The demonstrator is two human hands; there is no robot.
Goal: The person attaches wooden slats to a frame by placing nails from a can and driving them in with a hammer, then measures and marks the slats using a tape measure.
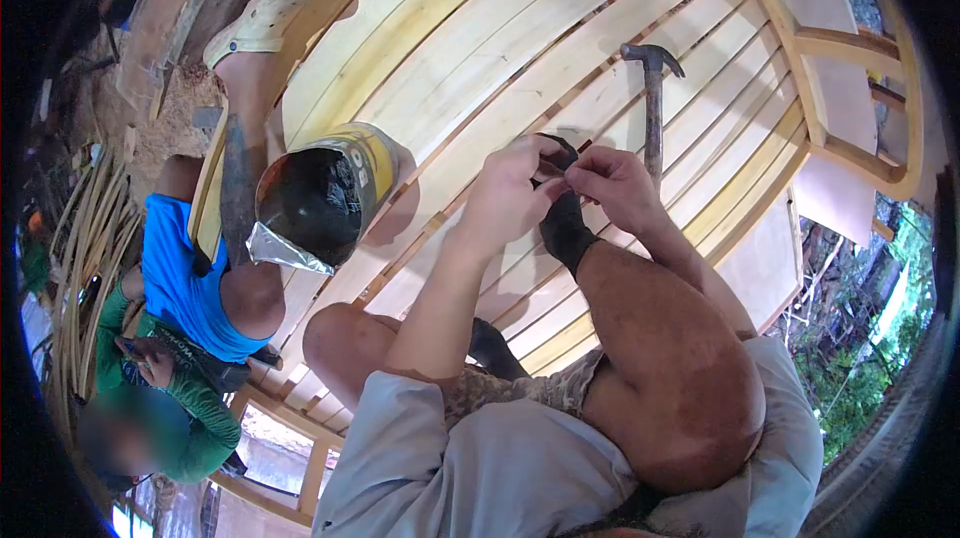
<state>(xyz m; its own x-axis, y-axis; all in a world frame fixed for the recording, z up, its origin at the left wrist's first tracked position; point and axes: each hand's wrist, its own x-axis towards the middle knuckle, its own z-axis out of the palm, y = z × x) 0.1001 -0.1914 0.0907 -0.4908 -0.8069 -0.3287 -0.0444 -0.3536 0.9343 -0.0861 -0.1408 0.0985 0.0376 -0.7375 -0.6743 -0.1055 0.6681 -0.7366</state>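
Observation:
My left hand [513, 188] and my right hand [612, 188] meet above my raised foot in a black sock [567, 230]. The fingertips of both hands are pinched together, almost touching. Something dark [557, 150] shows behind the left fingers; whether it is the sock's toe or a separate piece cannot be made out. What lies between the fingertips is too small to tell. A claw hammer [653, 108] lies on the wooden slats just beyond my right hand.
Slatted wooden planking [450, 68] spreads beneath me, with gaps between boards. An open can [375, 173] with dark contents lies tilted at left. Another person in blue shorts [185, 273] sits at left, one leg in a pale clog [265, 18]. A curved wooden rail [860, 163] stands right.

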